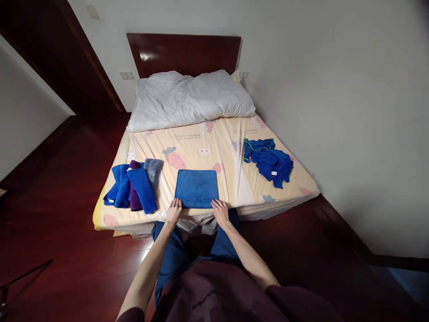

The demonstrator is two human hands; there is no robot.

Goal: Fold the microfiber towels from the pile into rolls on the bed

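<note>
A blue towel (196, 188) lies flat in a rectangle near the front edge of the bed. At its near left corner, my left hand (174, 211) has its fingers closed on the edge. My right hand (220, 212) grips the near right corner in the same way. Left of the towel is a pile of folded towels: blue ones (142, 190), a purple one (135, 197) and a grey one (153, 173). Crumpled blue cloths (272, 163), one with a green edge, lie to the right.
The bed (197, 150) has a cream sheet printed with carrots and rabbits. A white quilt (191, 100) is bunched against the dark wooden headboard (187, 53). Close along the right side runs a white wall (328, 89). Dark red floor (60, 192) shows at left.
</note>
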